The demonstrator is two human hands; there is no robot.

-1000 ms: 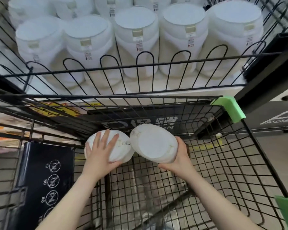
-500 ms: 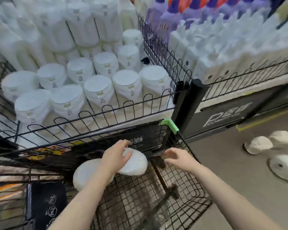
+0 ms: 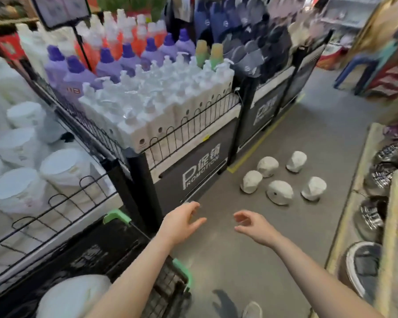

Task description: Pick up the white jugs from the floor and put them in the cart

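Several white jugs lie on the grey floor ahead to the right, the nearest one [image 3: 280,193] in the middle of the group, another [image 3: 251,181] to its left. The black wire cart [image 3: 170,283] with green corner caps sits at the lower left, and a white jug [image 3: 71,297] rests inside it. My left hand [image 3: 182,222] and my right hand [image 3: 251,223] hover side by side over the floor past the cart's corner, both empty with loosely spread fingers, well short of the jugs.
A wire-fenced display of white jugs [image 3: 21,191] stands at the left. A black promotion stand [image 3: 200,166] holds pump bottles and purple bottles. Shelves with metal pots [image 3: 375,216] line the right. My shoe [image 3: 252,311] shows at the bottom.
Both hands let go of the jugs in the cart and drew out of it. My view swung right, bringing the floor jugs into sight, and my hands now reach toward them.
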